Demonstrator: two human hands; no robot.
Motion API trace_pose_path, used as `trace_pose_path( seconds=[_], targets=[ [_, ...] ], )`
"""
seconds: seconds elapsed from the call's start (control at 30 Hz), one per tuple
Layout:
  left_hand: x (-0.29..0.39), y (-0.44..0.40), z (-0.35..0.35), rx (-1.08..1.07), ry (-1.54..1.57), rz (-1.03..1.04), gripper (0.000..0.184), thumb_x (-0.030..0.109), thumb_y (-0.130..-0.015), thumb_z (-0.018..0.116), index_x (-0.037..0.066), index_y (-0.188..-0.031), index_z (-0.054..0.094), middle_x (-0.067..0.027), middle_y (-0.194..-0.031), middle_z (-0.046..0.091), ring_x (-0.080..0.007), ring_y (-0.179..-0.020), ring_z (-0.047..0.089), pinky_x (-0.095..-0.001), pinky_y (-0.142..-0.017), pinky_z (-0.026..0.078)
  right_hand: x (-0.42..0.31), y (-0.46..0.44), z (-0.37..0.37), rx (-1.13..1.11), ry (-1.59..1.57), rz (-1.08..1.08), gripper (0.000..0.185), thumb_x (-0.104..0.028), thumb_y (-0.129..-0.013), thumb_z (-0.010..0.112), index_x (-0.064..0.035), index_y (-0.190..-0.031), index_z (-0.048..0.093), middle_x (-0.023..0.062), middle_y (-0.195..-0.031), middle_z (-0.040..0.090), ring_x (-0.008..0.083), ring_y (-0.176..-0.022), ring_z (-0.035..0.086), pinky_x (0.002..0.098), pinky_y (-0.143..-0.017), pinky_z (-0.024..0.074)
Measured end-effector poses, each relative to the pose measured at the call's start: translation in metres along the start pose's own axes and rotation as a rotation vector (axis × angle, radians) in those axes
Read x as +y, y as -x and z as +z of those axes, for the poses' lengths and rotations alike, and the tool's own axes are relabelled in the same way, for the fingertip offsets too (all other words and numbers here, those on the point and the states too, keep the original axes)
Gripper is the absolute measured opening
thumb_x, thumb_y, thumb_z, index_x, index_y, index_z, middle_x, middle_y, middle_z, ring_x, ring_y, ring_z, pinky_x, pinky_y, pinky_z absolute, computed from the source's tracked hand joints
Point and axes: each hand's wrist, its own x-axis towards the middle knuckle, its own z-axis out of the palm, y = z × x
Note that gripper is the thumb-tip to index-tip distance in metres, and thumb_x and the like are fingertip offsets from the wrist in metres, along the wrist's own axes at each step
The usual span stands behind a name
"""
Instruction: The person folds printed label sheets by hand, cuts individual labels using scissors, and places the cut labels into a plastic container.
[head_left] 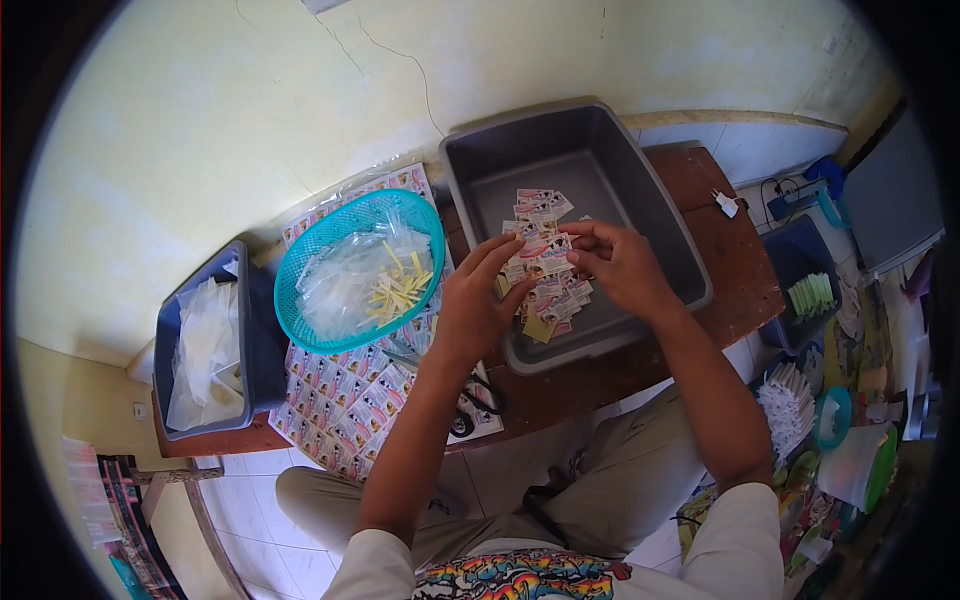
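Note:
Over the near half of a dark grey plastic tub [655, 190], my two hands face each other around a small printed paper label [545, 252]. My right hand [622, 265] has thumb and fingers bent onto the label's right edge. At its left side, the fingertips and thumb of my left hand [475, 305] touch the edge, set apart from one another. Whether one label or a thin stack is held, I cannot tell. Below lies a loose pile of similar labels [565, 298], some showing a plain yellowish back [538, 328].
A turquoise basket [283, 290] holds clear plastic bags and yellow strips [400, 285]. It stands on uncut label sheets [330, 405], with black-handled scissors [463, 420] nearby. A grey bin [170, 350] with translucent bags is at the left. A white plug [726, 204] lies on the brown table [740, 260].

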Motion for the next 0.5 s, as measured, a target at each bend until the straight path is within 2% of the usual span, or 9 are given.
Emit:
trace_pose_path(
  seconds=[0.17,0.23,0.5],
  targets=[
    [-0.001,-0.002,0.004,-0.034,-0.187,0.071,0.056,0.014,-0.083,0.089,0.008,-0.135,0.068,-0.0138,-0.131,0.072,-0.0345,-0.121,0.069,-0.0447,-0.113,0.050,0.001,-0.001,0.001,0.005,0.002,0.013,0.037,-0.003,-0.099,0.072,-0.0040,-0.136,0.070,0.0060,-0.098,0.075,0.0102,-0.081,0.071,0.0270,-0.074,0.0603],
    [-0.002,-0.002,0.006,-0.042,-0.188,0.083,0.053,0.016,-0.085,0.087,0.009,-0.134,0.069,-0.0126,-0.129,0.073,-0.0329,-0.123,0.067,-0.0489,-0.119,0.042,0.004,-0.002,0.000,-0.001,0.016,0.007,0.036,-0.004,-0.099,0.071,-0.0043,-0.136,0.071,0.0058,-0.098,0.074,0.0101,-0.082,0.072,0.0270,-0.074,0.0601],
    [-0.004,-0.002,0.009,-0.056,-0.186,0.100,0.052,0.015,-0.088,0.084,0.010,-0.136,0.067,-0.0109,-0.126,0.075,-0.0300,-0.121,0.068,-0.0523,-0.122,0.038,0.014,-0.004,-0.001,-0.015,0.035,0.006,0.036,-0.005,-0.100,0.070,-0.0057,-0.135,0.071,0.0058,-0.098,0.074,0.0113,-0.082,0.072,0.0276,-0.074,0.0598]
  ],
)
